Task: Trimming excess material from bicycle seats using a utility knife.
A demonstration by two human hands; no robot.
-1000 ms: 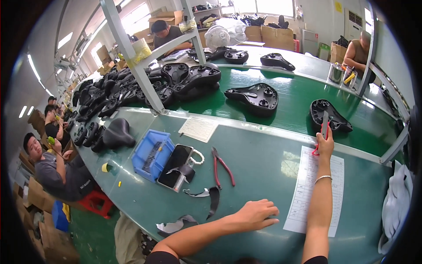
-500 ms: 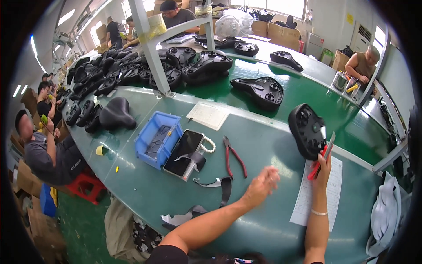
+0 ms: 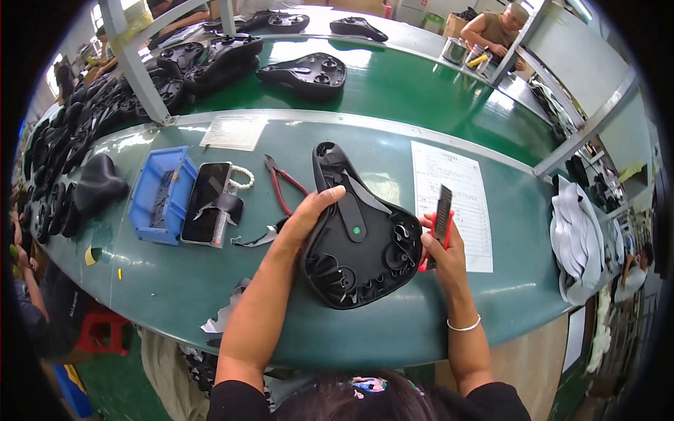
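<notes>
A black bicycle saddle (image 3: pixel 365 263) is tilted underside up in front of me, its cover edge gathered in folds round the wide end. My left hand (image 3: pixel 309 210) grips its left side, thumb lying across the underside near the narrow nose. My right hand (image 3: pixel 449 256) is closed round a red-handled utility knife (image 3: pixel 441 223), dark blade pointing up, with the fingers close against the saddle's right edge. Whether those fingers also grip the saddle, I cannot tell. Red-handled pliers (image 3: pixel 284 184) lie beyond my left hand, partly hidden by it.
A blue bin (image 3: pixel 151 223), a phone (image 3: pixel 207 200) and scrap strips (image 3: pixel 228 316) lie at left. Printed sheets (image 3: pixel 456 203) rest on the table. Beyond a metal rail (image 3: pixel 365 125), more saddles (image 3: pixel 309 76) sit on a green surface. White material (image 3: pixel 576 238) hangs at right. Another person (image 3: pixel 495 35) works opposite.
The saddle has come from the right, near my right hand, to in front of me. My left hand, empty before, now grips it. The knife stays in my right hand; the view has turned right.
</notes>
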